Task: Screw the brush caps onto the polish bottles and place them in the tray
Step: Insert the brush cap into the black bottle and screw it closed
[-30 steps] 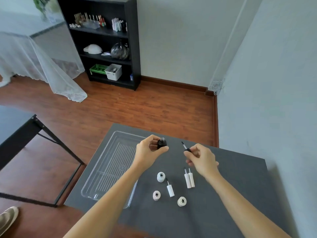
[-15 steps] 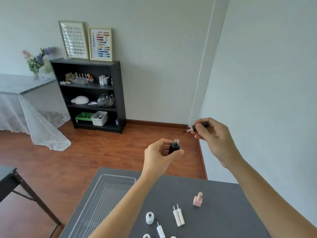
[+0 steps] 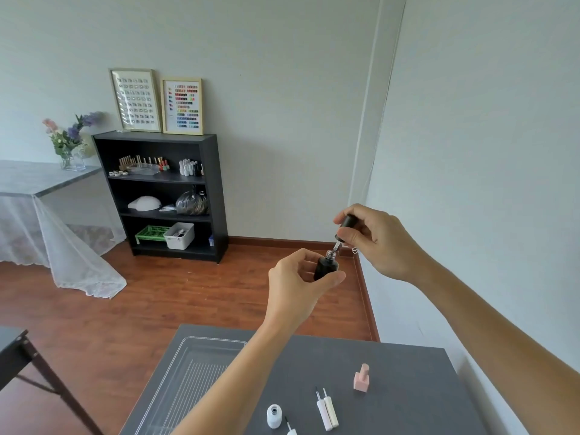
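Unlabelled black bottle (image 3: 326, 267), black brush cap (image 3: 345, 226)

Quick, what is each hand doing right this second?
Left hand: closed around the black polish bottle, held upright.
Right hand: closed on the black brush cap, its brush tip at the bottle's open neck.

No readable text, brand, number or sign anywhere. Two framed charts (image 3: 160, 103) on the shelf (image 3: 163, 196) carried only rows of swatches, any lettering too small to read. Bottles (image 3: 326, 266) on and above the counter (image 3: 408, 387) were unlabelled.
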`<state>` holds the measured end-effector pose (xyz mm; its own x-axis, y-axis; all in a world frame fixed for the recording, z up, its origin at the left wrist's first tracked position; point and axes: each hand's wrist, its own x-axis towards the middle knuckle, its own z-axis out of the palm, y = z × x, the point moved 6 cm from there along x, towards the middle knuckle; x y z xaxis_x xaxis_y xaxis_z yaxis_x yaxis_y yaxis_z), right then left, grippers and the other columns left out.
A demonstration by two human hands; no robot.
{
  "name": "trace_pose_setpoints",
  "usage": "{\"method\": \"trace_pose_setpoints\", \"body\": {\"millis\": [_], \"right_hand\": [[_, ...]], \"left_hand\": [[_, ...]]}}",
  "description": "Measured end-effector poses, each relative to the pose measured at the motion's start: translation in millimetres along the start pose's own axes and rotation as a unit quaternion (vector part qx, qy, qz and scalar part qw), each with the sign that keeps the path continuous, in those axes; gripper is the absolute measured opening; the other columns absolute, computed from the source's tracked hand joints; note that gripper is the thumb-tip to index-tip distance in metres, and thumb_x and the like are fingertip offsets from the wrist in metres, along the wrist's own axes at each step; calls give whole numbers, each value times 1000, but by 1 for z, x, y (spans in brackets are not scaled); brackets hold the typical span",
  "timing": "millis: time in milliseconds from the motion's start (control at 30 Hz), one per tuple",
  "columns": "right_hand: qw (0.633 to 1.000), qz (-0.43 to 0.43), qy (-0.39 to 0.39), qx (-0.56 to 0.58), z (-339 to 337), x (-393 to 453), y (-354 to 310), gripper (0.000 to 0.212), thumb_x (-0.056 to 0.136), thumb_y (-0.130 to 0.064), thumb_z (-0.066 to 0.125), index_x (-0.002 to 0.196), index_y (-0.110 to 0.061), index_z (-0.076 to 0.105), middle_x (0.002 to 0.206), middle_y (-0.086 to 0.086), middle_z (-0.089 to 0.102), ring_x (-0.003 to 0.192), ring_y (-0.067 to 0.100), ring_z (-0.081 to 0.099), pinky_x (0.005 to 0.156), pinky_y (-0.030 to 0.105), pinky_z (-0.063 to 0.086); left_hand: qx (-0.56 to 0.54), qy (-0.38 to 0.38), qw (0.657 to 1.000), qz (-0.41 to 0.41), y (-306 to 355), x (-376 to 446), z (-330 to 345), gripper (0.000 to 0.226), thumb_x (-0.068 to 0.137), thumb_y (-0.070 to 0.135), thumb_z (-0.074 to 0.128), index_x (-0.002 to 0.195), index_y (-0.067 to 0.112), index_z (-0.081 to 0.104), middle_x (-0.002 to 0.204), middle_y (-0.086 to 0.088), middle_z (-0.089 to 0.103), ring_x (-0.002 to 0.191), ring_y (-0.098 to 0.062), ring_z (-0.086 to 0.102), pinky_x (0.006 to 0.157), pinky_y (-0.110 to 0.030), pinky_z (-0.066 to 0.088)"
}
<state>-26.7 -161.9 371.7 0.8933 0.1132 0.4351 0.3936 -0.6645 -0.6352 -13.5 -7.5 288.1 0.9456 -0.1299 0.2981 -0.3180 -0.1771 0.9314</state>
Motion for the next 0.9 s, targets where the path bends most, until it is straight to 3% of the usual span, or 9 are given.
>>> {"method": "trace_pose_setpoints", "body": {"millis": [233, 367, 467, 567, 633, 700, 800, 867, 900], "right_hand": [[999, 1, -40, -27, 6, 1, -1, 13, 93, -25, 63, 106, -23, 65, 82, -15, 67, 81, 2, 66, 78, 21, 51], [997, 3, -64, -45, 11, 2, -1, 10, 90, -33, 67, 92, -23, 67, 80, -11, 70, 75, 5, 64, 71, 20, 49], [996, 23, -50, -69, 11, 4, 1, 32, 80, -52, 70, 77, -21, 65, 73, -3, 70, 65, 11, 61, 64, 26, 49], [997, 38, -48, -51, 9, 4, 5, 45, 73, -64, 62, 88, -22, 67, 87, -8, 71, 79, 4, 66, 74, 20, 53], [996, 39, -78, 16, 10, 4, 9, 36, 85, -47, 62, 113, -24, 66, 113, -12, 70, 104, 3, 66, 91, 21, 52], [989, 37, -105, 94, 10, 1, 10, 28, 95, -17, 62, 122, -22, 65, 119, -11, 69, 112, 2, 65, 95, 18, 51], [990, 25, -71, 122, 4, 0, 12, 22, 90, -5, 67, 107, -17, 72, 97, -3, 76, 93, 11, 73, 87, 24, 57], [997, 25, -13, 75, -2, 0, 11, 11, 80, -22, 79, 89, -18, 74, 79, -2, 75, 76, 15, 73, 79, 32, 60], [998, 29, 14, 46, -3, 0, 10, 22, 74, -35, 82, 80, -17, 72, 73, -1, 73, 68, 16, 70, 72, 33, 60]], "left_hand": [[0, -7, 1000, 0, 4, 0, 2, 24, 65, 39, 89, 79, 31, 71, 76, 15, 76, 59, -2, 67, 49, -7, 46], [-5, -1, 1000, 11, 7, 1, 3, 25, 65, 40, 88, 81, 31, 71, 75, 15, 76, 64, -6, 69, 54, -9, 49], [-10, -1, 1000, 13, 8, 3, 3, 24, 65, 38, 88, 81, 32, 71, 75, 16, 75, 64, -4, 69, 55, -8, 47], [-10, 1, 1000, 12, 8, 4, 4, 25, 65, 39, 88, 81, 31, 71, 75, 16, 75, 63, -4, 68, 54, -8, 48], [-9, 5, 1000, 11, 8, 4, 4, 25, 65, 40, 88, 80, 31, 71, 75, 17, 75, 63, -4, 67, 55, -9, 48], [-11, 4, 1000, 11, 9, 5, 5, 24, 66, 39, 88, 80, 31, 71, 75, 16, 75, 62, -3, 67, 55, -8, 48], [-14, 1, 1000, 13, 10, 6, 9, 23, 66, 37, 88, 81, 30, 72, 76, 17, 75, 66, -4, 69, 58, -9, 50], [-16, 2, 1000, 16, 12, 5, 12, 24, 66, 37, 88, 81, 30, 72, 76, 17, 75, 68, -4, 70, 60, -9, 51], [-17, 2, 1000, 17, 13, 5, 14, 24, 66, 36, 89, 81, 29, 72, 76, 17, 75, 69, -4, 70, 59, -9, 51]]}}
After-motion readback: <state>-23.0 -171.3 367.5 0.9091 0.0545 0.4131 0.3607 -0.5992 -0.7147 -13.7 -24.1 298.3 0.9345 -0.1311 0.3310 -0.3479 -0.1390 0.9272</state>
